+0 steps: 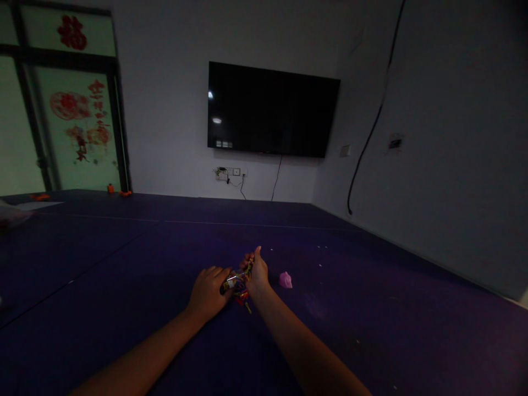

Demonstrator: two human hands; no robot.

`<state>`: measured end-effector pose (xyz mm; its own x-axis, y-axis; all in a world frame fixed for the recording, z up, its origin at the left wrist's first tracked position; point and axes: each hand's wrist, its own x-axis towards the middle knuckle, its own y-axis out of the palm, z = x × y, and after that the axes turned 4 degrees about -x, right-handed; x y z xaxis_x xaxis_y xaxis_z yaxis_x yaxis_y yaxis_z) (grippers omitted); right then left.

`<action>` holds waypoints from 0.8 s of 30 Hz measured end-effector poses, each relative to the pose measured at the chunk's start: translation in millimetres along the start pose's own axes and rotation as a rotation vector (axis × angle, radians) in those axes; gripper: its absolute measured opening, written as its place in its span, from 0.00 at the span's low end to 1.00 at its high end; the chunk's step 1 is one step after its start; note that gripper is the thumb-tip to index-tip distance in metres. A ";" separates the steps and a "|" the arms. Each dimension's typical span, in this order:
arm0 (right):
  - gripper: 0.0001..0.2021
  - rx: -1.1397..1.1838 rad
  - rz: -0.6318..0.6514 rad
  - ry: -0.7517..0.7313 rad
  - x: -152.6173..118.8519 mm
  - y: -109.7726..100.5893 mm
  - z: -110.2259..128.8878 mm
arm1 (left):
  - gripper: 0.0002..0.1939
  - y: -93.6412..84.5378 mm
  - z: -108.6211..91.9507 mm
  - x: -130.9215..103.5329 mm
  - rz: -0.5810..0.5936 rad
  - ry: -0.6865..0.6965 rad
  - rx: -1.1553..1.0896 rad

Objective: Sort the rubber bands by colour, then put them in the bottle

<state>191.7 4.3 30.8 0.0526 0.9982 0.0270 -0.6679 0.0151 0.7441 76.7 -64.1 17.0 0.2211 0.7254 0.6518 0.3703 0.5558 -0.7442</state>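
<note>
My left hand (pixel 209 291) is wrapped round a small clear container (pixel 231 282) that lies tilted, its open-looking end toward my right hand. Several thin, brightly coloured pieces (pixel 243 297) in red, yellow and blue lie on the purple surface (pixel 165 330) between and below the hands. My right hand (pixel 256 272) is cupped at the container's end, fingers curled round some yellowish pieces (pixel 249 268), thumb pointing up. Just right of that hand sits a crumpled-looking pink object (pixel 285 280). Dim light hides the finer details.
Small white scraps (pixel 320 265) dot the surface. Orange items (pixel 125 193) lie near the glass door (pixel 78 126) at the far left. A television (pixel 272 110) hangs on the back wall, and a dark cable (pixel 371 132) runs down the right wall.
</note>
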 end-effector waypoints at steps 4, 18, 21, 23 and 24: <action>0.17 -0.002 0.000 0.003 0.5 0.0 0.3 | 0.16 -2.0 -1.9 0.3 0.015 -0.012 0.008; 0.17 -0.050 -0.001 0.017 -2.0 2.2 -6.9 | 0.16 -2.2 -0.5 1.9 0.023 -0.030 -0.001; 0.19 -0.054 0.015 -0.002 -5.2 4.0 -9.2 | 0.16 -1.8 -0.3 2.0 0.021 -0.035 0.000; 0.20 -0.047 0.013 0.006 -6.5 4.9 -9.7 | 0.15 -2.2 -0.7 2.0 0.012 -0.041 0.003; 0.21 -0.042 0.010 0.016 -6.9 5.1 -9.6 | 0.14 -2.5 -1.1 2.0 0.009 -0.041 0.006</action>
<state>180.8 -2.0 28.0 0.0339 0.9992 0.0230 -0.6988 0.0072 0.7152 77.2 -64.5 20.3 0.1869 0.7466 0.6384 0.3635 0.5512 -0.7510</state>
